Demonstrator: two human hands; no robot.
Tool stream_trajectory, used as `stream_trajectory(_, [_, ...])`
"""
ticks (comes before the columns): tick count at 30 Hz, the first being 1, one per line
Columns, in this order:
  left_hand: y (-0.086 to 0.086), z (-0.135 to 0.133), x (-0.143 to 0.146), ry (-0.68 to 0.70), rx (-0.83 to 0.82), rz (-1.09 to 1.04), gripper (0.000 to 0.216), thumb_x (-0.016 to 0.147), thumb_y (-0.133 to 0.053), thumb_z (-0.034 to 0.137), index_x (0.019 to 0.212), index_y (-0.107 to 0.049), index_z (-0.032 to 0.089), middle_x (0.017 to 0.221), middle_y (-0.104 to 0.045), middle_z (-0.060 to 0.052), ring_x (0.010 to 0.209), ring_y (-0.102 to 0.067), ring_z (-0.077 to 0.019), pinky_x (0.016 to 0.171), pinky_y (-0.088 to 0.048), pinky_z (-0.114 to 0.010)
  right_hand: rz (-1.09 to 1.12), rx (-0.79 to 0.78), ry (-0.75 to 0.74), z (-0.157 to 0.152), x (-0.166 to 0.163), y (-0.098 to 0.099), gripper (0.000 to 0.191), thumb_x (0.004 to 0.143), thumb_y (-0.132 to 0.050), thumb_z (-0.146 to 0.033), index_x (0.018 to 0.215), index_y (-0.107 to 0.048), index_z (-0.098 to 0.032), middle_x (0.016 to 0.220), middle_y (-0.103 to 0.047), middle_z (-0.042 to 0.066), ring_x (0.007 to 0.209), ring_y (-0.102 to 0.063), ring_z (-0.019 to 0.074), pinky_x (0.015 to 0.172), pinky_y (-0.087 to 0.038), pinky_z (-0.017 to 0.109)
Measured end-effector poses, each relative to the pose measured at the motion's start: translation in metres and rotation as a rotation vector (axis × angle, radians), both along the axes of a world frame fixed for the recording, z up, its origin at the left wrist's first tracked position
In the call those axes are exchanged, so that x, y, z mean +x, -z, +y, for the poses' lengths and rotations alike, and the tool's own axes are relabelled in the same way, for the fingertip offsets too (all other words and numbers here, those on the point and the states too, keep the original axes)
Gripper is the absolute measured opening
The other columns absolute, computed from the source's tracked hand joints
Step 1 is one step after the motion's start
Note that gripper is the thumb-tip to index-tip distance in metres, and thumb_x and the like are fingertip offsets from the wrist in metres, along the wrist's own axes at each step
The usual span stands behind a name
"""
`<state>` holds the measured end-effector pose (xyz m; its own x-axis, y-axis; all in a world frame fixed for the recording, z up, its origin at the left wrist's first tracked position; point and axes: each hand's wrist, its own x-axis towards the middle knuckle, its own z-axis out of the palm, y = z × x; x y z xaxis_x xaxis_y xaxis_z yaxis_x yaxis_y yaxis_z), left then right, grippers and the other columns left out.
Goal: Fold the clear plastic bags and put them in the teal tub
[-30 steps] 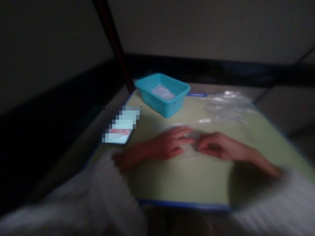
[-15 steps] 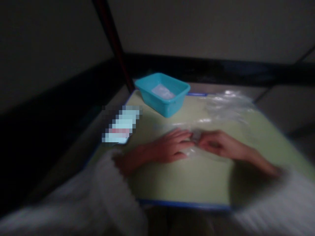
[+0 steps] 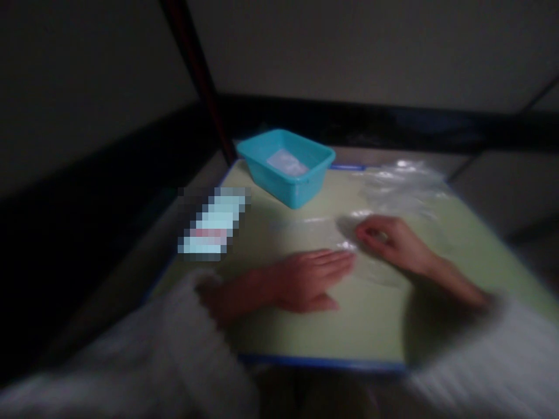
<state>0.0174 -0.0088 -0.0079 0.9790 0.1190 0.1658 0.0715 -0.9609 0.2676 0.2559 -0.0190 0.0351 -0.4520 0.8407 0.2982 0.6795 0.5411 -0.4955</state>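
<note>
My left hand [image 3: 308, 279] lies flat on the pale green table top [image 3: 340, 326], fingers stretched out and pressing on a clear plastic sheet or bag [image 3: 318, 233] that is hard to make out in the dim, blurred picture. My right hand [image 3: 391, 241] is a little farther back and to the right, fingers curled in a pinch at the edge of the same clear plastic. Both arms wear white knitted sleeves.
A turquoise plastic tub [image 3: 286, 166] with something pale inside stands at the back left of the table. A heap of crumpled clear plastic [image 3: 406, 183] lies at the back right. A pixelated flat thing [image 3: 213, 227] rests at the left edge. A dark pole rises behind the tub.
The hands, which met fingertip to fingertip, have parted: my left hand slid nearer and flattened out, my right hand drew back and to the right with the plastic.
</note>
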Motion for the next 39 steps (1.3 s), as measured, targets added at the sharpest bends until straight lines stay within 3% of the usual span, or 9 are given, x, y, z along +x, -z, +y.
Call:
stream_trajectory(10, [0.0,0.0,0.001,0.011,-0.028,0.025,0.061,0.093,-0.037,0.046,0.144,-0.03,0.012,0.154,-0.017,-0.012,0.143,-0.013,-0.0248,0.118,-0.016,-0.042,-0.024,-0.032,0.008,0.002,0.002,0.003,0.015,0.084,-0.049,-0.019,0.078,-0.063,-0.017,0.074,-0.065,0.003,0.065,-0.058,0.015,0.06,-0.042,0.025])
stream_trajectory(15, [0.0,0.001,0.0,0.014,-0.029,0.01,0.06,0.093,-0.038,0.046,0.144,-0.03,0.015,0.154,-0.016,-0.011,0.143,-0.012,-0.0254,0.117,-0.016,-0.043,0.037,-0.024,0.103,0.002,0.006,-0.001,0.014,0.085,-0.051,-0.022,0.077,-0.062,-0.018,0.076,-0.066,0.004,0.067,-0.059,0.0167,0.061,-0.044,0.027])
stream_trajectory(18, [0.001,0.001,0.0,0.017,-0.031,-0.001,0.06,0.093,-0.039,0.046,0.143,-0.032,0.013,0.154,-0.017,-0.012,0.143,-0.013,-0.0259,0.117,-0.017,-0.043,0.214,-0.133,0.139,0.001,0.003,-0.001,0.014,0.085,-0.054,-0.029,0.079,-0.062,-0.019,0.077,-0.067,0.004,0.07,-0.061,0.0175,0.063,-0.046,0.028])
stream_trajectory(26, [0.002,0.0,0.0,0.009,-0.038,-0.017,0.061,0.092,-0.04,0.046,0.142,-0.033,0.013,0.153,-0.019,-0.013,0.143,-0.014,-0.0253,0.117,-0.019,-0.043,0.572,-0.595,-0.037,0.006,-0.013,0.019,0.032,0.083,-0.06,-0.047,0.085,-0.058,-0.015,0.082,-0.066,0.006,0.072,-0.062,0.0139,0.067,-0.051,0.029])
stream_trajectory(39, [0.0,0.0,0.001,0.003,-0.039,0.004,0.062,0.092,-0.041,0.047,0.143,-0.031,0.014,0.153,-0.021,-0.012,0.143,-0.014,-0.0252,0.117,-0.018,-0.042,0.714,-0.67,0.076,0.013,-0.006,0.026,0.029,0.074,-0.071,-0.041,0.082,-0.058,-0.016,0.081,-0.068,0.005,0.075,-0.065,0.015,0.074,-0.053,0.032])
